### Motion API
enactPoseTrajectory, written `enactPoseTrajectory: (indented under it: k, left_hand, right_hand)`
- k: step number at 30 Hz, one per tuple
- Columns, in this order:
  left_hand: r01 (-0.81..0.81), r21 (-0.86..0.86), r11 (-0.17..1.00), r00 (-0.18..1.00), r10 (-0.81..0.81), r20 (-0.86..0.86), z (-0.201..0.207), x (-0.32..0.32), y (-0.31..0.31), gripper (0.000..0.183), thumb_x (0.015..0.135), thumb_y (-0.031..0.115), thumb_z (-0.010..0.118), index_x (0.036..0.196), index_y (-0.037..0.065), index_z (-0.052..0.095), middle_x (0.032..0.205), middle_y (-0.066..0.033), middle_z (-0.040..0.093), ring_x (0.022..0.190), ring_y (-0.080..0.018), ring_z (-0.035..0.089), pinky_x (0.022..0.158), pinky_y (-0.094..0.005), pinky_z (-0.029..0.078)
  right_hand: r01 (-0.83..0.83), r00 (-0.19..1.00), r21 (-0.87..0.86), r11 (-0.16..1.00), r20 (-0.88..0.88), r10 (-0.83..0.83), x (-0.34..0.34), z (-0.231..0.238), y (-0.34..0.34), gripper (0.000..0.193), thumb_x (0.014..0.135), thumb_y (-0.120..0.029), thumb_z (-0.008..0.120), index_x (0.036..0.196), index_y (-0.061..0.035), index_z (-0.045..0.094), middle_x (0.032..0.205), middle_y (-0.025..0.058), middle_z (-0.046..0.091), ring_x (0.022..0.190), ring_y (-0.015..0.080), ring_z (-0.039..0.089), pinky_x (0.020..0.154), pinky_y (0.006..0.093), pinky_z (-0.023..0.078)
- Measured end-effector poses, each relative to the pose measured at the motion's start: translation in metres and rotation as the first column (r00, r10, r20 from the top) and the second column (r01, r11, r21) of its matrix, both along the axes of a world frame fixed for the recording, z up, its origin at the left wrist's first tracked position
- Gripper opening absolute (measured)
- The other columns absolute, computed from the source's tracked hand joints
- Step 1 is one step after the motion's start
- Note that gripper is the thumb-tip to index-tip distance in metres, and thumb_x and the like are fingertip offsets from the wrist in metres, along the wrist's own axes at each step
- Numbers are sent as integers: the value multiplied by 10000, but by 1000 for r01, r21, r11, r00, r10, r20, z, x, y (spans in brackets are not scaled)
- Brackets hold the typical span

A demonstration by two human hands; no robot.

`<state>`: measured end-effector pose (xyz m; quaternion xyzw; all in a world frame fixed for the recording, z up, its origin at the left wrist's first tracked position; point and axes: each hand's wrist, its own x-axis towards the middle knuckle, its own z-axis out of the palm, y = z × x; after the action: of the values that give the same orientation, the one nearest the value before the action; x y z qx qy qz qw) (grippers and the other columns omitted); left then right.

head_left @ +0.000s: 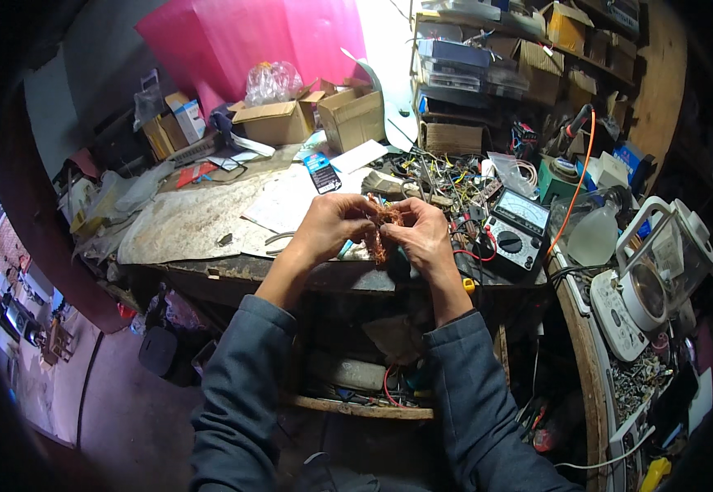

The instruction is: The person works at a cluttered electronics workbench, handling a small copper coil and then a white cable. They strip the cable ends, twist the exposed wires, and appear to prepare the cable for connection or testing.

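Observation:
Held above the bench's front edge is a tangled bundle of thin copper-coloured wire (381,238), with loose strands hanging down. My left hand (326,227) pinches it from one side, thumb and fingers pressed together. From the other side my right hand (424,235) grips it the same way, so the fingertips nearly meet and cover part of the strands. An analog multimeter (518,230) with a dial and a red lead lies right of my right hand. Behind the hands is a dark blue and black packet (322,173) on white paper.
A stained cloth (188,225) spreads over the bench's left half. Cardboard boxes (274,123) stand at the back. Loose cables and parts (451,176) heap up behind my right hand. An orange cord (580,189) hangs at the right, near a blender-like appliance (648,287). An open drawer (365,407) sits below.

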<state>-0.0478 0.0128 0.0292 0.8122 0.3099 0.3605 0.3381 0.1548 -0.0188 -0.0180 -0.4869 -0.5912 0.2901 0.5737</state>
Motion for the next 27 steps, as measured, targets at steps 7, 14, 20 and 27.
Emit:
enactPoseTrajectory:
  k: [7,14,20,27]
  left_hand:
    - [-96,-388,916,935,218,282,-20,22,8,191,869,8,825,969,-74,684,855,-125,729,710,-174,721,595,-294,610]
    - [-124,-462,878,929,266,257,-20,23,6,187,860,79,851,943,-49,742,792,-94,734,663,-139,698,570,-257,566]
    - [-92,-422,902,954,202,223,-5,16,-2,257,912,174,820,1048,-35,760,883,-89,758,660,-132,702,553,-245,550]
    - [-468,213,858,874,485,-33,-14,-8,20,228,901,150,754,1109,67,796,1014,-136,798,922,-262,759,837,-365,595]
  right_hand:
    - [-115,981,15,993,-155,116,8,-11,10,331,803,-57,822,1095,48,706,926,101,762,795,133,704,731,285,577]
    - [-1,998,26,1000,59,0,-6,-2,2,469,742,-28,895,1141,20,653,954,70,740,846,113,685,766,277,570]
    - [39,998,10,999,-58,-38,-4,-1,-1,382,711,-102,859,1033,17,693,902,113,771,795,156,729,742,301,587]
    - [118,992,35,992,-44,-116,-4,1,-1,339,711,-107,885,981,31,735,828,115,776,726,157,728,690,297,579]
